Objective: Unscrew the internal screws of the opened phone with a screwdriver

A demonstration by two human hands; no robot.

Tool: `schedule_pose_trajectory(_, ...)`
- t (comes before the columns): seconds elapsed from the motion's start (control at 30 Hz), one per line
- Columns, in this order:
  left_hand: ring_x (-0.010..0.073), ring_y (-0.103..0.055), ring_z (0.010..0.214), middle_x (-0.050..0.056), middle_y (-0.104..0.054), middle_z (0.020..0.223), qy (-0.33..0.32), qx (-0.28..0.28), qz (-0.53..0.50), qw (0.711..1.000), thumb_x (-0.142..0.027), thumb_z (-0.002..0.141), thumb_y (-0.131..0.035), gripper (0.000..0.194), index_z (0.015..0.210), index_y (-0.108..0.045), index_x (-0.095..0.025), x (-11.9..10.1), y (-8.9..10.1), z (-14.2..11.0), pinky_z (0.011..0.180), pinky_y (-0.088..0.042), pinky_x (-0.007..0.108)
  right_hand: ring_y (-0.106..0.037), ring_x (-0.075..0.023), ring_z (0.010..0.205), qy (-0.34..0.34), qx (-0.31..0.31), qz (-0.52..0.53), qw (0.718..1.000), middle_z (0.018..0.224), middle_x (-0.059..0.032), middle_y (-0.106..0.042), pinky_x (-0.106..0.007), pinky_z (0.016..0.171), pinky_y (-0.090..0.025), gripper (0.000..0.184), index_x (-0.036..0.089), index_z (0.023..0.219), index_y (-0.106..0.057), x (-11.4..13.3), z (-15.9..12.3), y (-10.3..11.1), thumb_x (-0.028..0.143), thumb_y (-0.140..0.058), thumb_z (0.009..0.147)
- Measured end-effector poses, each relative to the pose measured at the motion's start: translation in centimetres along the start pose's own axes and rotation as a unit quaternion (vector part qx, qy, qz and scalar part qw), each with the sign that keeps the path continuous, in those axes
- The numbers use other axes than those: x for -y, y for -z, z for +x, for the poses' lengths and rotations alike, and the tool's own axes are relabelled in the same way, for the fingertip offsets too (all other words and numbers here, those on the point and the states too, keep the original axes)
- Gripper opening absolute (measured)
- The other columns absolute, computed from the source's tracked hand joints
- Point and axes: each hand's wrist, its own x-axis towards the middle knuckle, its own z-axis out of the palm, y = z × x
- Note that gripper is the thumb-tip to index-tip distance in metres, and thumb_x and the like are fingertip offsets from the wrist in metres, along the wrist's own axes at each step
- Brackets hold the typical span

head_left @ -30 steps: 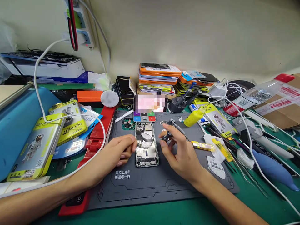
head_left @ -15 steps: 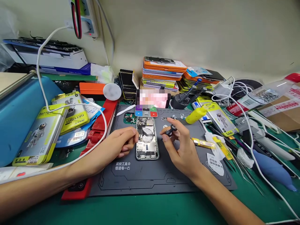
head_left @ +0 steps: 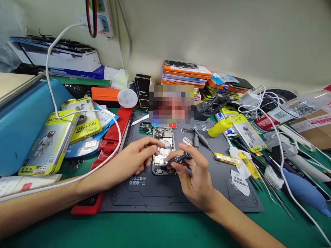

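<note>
An opened phone (head_left: 158, 151) with its inner parts bare lies on the dark grey work mat (head_left: 168, 196). My left hand (head_left: 139, 155) is at the phone's left edge. Its index finger stretches over the phone's middle, while the other fingers are curled. Between the thumb and fingers of my right hand (head_left: 198, 170) is a dark screwdriver (head_left: 179, 158), tilted, its front end over the phone's lower part. I cannot make out its tip. Two more screwdrivers (head_left: 203, 137) lie on the mat beyond my right hand.
Battery packs (head_left: 46, 144) and a red clamp-like stand (head_left: 110, 144) are at left. A blurred screen (head_left: 172, 105) stands behind the phone. At right are a yellow bottle (head_left: 219, 128), a screwdriver holder (head_left: 204, 112), tweezers (head_left: 279, 196) and a blue air blower (head_left: 305, 194). A white cable (head_left: 119, 137) crosses my left forearm.
My right hand has moved left and down, bringing the screwdriver over the phone's lower part. My left hand's index finger has stretched out over the phone. The view has shifted slightly.
</note>
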Motion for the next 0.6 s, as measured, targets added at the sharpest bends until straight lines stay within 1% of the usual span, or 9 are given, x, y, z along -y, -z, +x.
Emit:
schedule_pose_trajectory(0.1,0.0075,-0.047,0.054,-0.005,-0.057,0.075,-0.001,0.003,0.013,1.000,-0.047,0.109,-0.059,0.034,0.132,-0.067,-0.023,-0.2,0.0,0.0,0.051,-0.036,0.019,-0.063,0.0019,0.116,-0.007,0.009,0.003,1.000,0.125,-0.0100,-0.055,-0.009,0.102,-0.062,0.044,0.012,0.158,-0.027,-0.1,0.1,0.1,0.014,-0.042,0.117)
schedule_pose_trajectory(0.2,0.0064,-0.047,0.053,-0.006,-0.059,0.076,0.001,0.001,0.013,1.000,-0.045,0.109,-0.057,0.032,0.130,-0.066,-0.023,-0.4,-0.1,0.0,0.051,-0.036,0.018,-0.062,0.0027,0.113,-0.014,0.014,0.004,1.000,0.119,-0.0079,-0.057,-0.007,0.099,-0.061,0.046,0.013,0.160,-0.027,0.1,0.3,0.0,0.014,-0.042,0.117)
schedule_pose_trajectory(0.3,0.0065,-0.047,0.053,-0.006,-0.059,0.074,0.002,0.003,0.013,1.000,-0.044,0.108,-0.057,0.031,0.128,-0.067,-0.022,-0.5,-0.1,0.1,0.051,-0.036,0.018,-0.062,0.0037,0.111,-0.023,0.013,-0.001,1.000,0.120,-0.0074,-0.058,-0.005,0.097,-0.060,0.045,0.013,0.160,-0.028,0.3,0.3,-0.2,0.017,-0.043,0.118)
schedule_pose_trajectory(0.37,0.0069,-0.047,0.053,-0.006,-0.059,0.075,0.002,0.004,0.013,1.000,-0.044,0.107,-0.057,0.032,0.127,-0.067,-0.022,-0.3,0.0,0.2,0.051,-0.036,0.018,-0.064,0.0040,0.110,-0.031,0.013,-0.010,0.999,0.121,-0.0079,-0.058,-0.005,0.097,-0.060,0.043,0.013,0.159,-0.030,0.3,0.3,0.1,0.021,-0.042,0.119)
schedule_pose_trajectory(0.43,0.0072,-0.048,0.053,-0.005,-0.059,0.076,0.003,0.005,0.013,1.000,-0.045,0.106,-0.057,0.034,0.128,-0.067,-0.022,-0.1,0.0,0.3,0.050,-0.036,0.019,-0.065,0.0031,0.109,-0.039,-0.001,-0.031,0.999,0.122,-0.0087,-0.058,-0.006,0.098,-0.061,0.041,0.013,0.157,-0.031,0.2,0.5,1.1,0.026,-0.042,0.120)
schedule_pose_trajectory(0.5,0.0071,-0.047,0.052,-0.005,-0.059,0.075,0.006,0.006,0.012,1.000,-0.047,0.105,-0.057,0.036,0.128,-0.066,-0.022,0.1,0.1,0.3,0.049,-0.035,0.019,-0.065,0.0023,0.105,-0.065,-0.043,-0.065,0.995,0.120,-0.0095,-0.058,-0.007,0.094,-0.061,0.042,0.014,0.158,-0.030,-0.1,0.9,2.7,0.030,-0.042,0.121)
schedule_pose_trajectory(0.57,0.0067,-0.046,0.050,-0.005,-0.060,0.075,0.010,0.009,0.012,1.000,-0.049,0.104,-0.057,0.038,0.127,-0.066,-0.021,0.2,0.0,0.3,0.049,-0.033,0.019,-0.062,0.0027,0.096,-0.131,-0.103,-0.112,0.980,0.111,-0.0095,-0.058,-0.005,0.080,-0.054,0.050,0.013,0.166,-0.023,-0.7,1.4,4.6,0.031,-0.037,0.122)
schedule_pose_trajectory(0.6,0.0066,-0.045,0.050,-0.005,-0.060,0.075,0.011,0.010,0.013,1.000,-0.049,0.104,-0.057,0.038,0.126,-0.066,-0.020,0.2,0.0,0.2,0.049,-0.033,0.019,-0.057,0.0045,0.083,-0.176,-0.109,-0.145,0.968,0.102,-0.0067,-0.058,-0.004,0.072,-0.048,0.052,0.013,0.168,-0.027,-1.1,1.6,5.5,0.034,-0.038,0.122)
